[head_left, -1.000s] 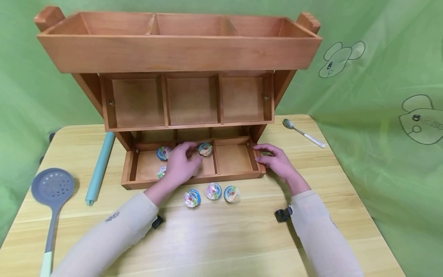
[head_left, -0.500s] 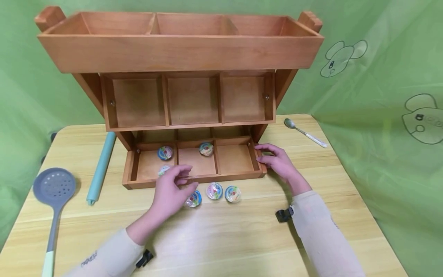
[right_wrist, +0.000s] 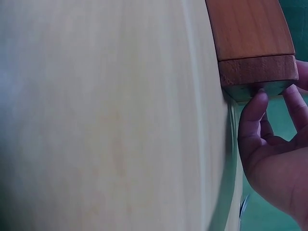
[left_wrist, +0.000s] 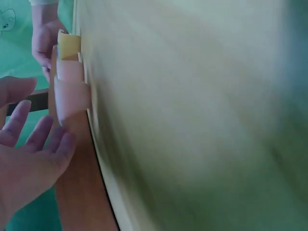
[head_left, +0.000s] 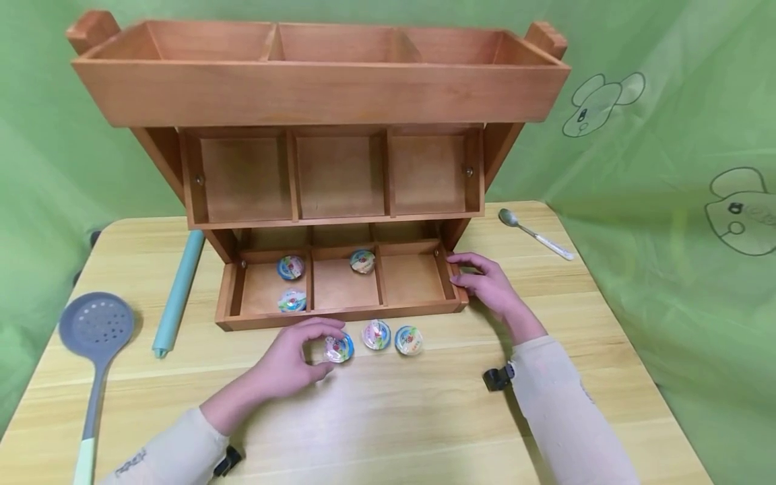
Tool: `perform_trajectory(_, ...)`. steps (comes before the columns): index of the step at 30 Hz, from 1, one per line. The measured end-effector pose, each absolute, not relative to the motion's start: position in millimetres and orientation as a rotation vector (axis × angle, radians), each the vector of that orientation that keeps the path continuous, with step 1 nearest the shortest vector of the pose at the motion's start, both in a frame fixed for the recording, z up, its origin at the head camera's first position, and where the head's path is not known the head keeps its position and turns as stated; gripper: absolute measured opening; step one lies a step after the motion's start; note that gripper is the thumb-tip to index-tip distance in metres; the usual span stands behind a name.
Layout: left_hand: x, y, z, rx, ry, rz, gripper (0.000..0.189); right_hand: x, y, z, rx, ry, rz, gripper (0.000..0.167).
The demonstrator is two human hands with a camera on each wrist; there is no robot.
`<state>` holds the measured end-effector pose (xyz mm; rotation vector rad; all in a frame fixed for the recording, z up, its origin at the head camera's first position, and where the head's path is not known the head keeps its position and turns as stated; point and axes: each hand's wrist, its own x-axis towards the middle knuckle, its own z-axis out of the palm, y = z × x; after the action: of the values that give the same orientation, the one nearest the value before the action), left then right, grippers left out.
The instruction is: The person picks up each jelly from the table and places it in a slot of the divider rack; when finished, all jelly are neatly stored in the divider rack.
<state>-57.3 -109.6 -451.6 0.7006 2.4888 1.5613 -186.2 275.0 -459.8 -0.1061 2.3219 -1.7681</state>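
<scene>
Just beside the parted fingers of the left hand, the leftmost loose cup.

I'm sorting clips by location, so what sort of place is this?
Probably a staged indoor recording spot, though I can't be sure: a green sheet hangs behind the table, which holds a rack and a skimmer.
</scene>
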Motion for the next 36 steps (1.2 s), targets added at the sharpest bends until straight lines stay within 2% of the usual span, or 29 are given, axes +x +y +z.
perform_trajectory(13, -62, -117, -463, 0.661, 2.333, 1.633, 0.054, -188, 277, -460, -0.107, 2.335, -1.755, 0.041)
perform_trajectory(36, -65, -110, -474, 0.609, 2.327, 1.602, 0.041, -188, 277, -460, -0.111, 2.311, -1.773, 0.042)
